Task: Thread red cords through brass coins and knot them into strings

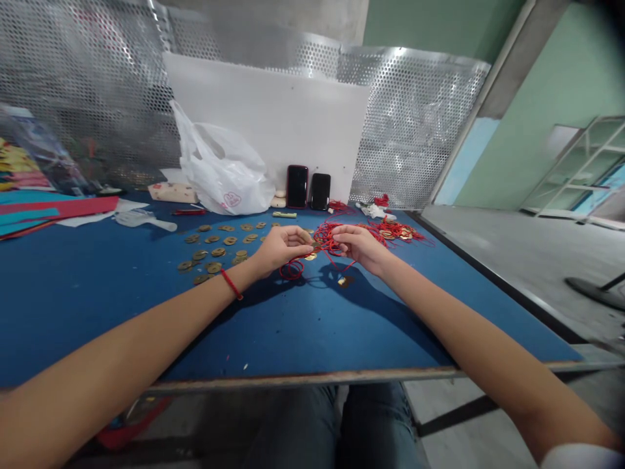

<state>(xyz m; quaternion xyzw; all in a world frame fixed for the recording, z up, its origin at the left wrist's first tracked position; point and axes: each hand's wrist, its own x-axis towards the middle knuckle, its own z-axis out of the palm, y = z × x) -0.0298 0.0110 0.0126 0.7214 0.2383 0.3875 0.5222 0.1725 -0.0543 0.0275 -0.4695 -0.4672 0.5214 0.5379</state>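
My left hand [284,250] is closed in a pinch on a red cord [291,270], whose loop hangs below the fingers. A small brassy coin seems to sit at its fingertips, partly hidden. To the right, my right hand [360,247] has its fingers curled together, with red strands running at its fingertips and below them; the exact grip is hard to make out. A tangled heap of red cords [326,233] lies behind both hands. Beneath the right hand a shiny gold piece [346,281] rests near the table surface. Several round brass coins [230,240] are spread beside my left hand.
On the blue table [273,332], a white plastic bag [229,176] and two black phones [320,191] stand at the back against a white board [273,111]. More red cords with gold coins [403,232] lie at right. Coloured sheets [43,212] and a clear scoop [144,219] sit left.
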